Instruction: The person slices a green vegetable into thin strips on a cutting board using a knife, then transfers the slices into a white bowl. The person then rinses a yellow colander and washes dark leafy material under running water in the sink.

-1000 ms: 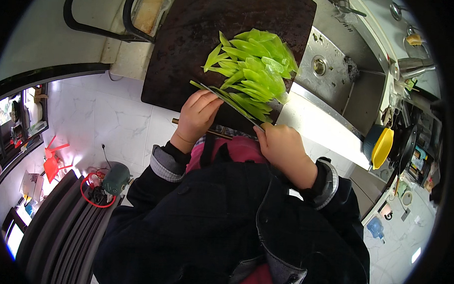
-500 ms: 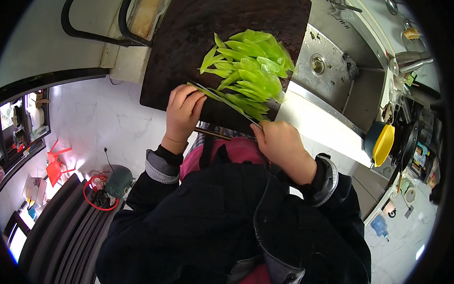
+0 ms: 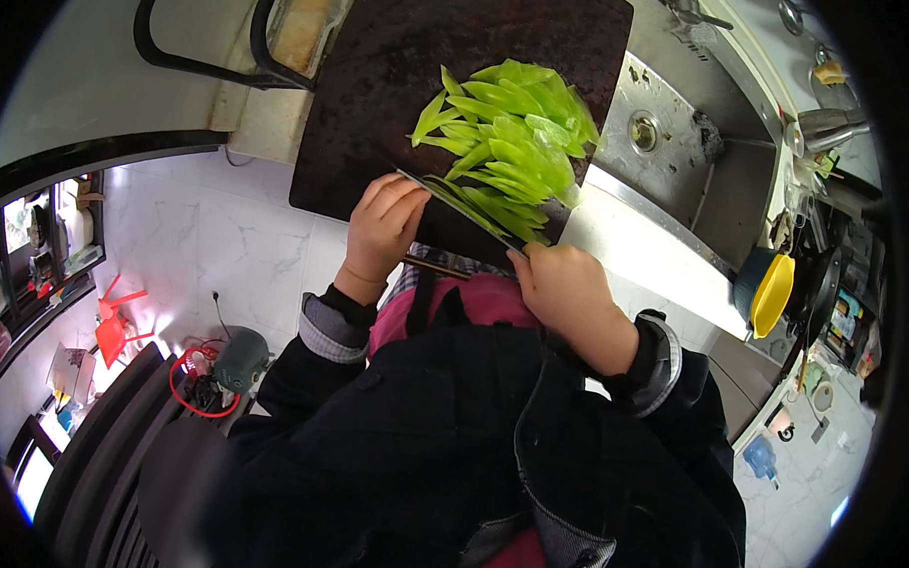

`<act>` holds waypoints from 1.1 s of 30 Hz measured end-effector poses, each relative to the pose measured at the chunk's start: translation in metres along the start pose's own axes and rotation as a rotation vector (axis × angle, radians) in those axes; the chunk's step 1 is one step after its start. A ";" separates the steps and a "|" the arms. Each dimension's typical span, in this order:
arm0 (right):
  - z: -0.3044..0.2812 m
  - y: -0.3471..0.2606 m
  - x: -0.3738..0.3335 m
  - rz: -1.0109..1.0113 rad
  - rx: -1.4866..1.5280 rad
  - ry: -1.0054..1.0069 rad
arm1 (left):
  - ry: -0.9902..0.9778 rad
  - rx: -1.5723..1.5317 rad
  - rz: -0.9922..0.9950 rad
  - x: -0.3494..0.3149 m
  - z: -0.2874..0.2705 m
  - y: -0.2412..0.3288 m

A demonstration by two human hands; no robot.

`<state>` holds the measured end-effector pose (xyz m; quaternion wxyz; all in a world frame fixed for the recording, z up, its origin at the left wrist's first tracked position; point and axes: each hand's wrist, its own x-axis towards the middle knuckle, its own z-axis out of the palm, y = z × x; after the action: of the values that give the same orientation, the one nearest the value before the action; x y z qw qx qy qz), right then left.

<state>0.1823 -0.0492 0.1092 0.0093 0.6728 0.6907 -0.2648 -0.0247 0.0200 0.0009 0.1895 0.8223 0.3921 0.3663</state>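
A kitchen knife [image 3: 467,213] slants across the near edge of a dark cutting board [image 3: 371,91]. My right hand [image 3: 574,298] is closed round its handle, which the fingers mostly hide. At the other end of the blade is my left hand [image 3: 384,226], its fingers bent and pressed together by the tip. Whatever lies under those fingers is hidden. Thin, pointed light-green vegetable slices [image 3: 520,126] are heaped on the board beyond the knife. Several darker green slices lie right along the blade.
Right of the board is a steel sink [image 3: 670,141] with a drain, below a tap [image 3: 689,7]. A yellow basin [image 3: 771,295] stands at the right counter end. Black metal bars [image 3: 207,70] stand at the upper left. Down on the left floor are a red stool [image 3: 116,322] and a dark green container [image 3: 240,359].
The whole view has shifted slightly, so the board and slices sit a little farther right. Less green shows along the blade by my left fingers. My right hand keeps its grip on the knife.
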 end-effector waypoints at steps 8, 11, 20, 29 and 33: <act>-0.005 0.000 0.000 -0.011 0.018 -0.030 | -0.007 -0.002 0.026 -0.001 0.000 -0.003; 0.000 0.000 0.007 0.043 0.043 -0.071 | -0.025 -0.014 0.018 -0.001 -0.001 -0.003; -0.013 0.006 0.000 -0.043 0.025 -0.028 | 0.001 -0.005 0.021 0.001 -0.001 -0.001; -0.006 0.011 0.005 0.040 0.139 -0.078 | -0.045 -0.010 -0.034 0.005 -0.001 0.005; -0.040 0.012 -0.003 0.045 0.238 0.053 | -0.045 -0.004 -0.087 0.017 0.008 0.016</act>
<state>0.2080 -0.0369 0.1404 -0.0830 0.6912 0.6392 -0.3269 -0.0033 0.0232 0.0137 0.2158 0.8122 0.4223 0.3397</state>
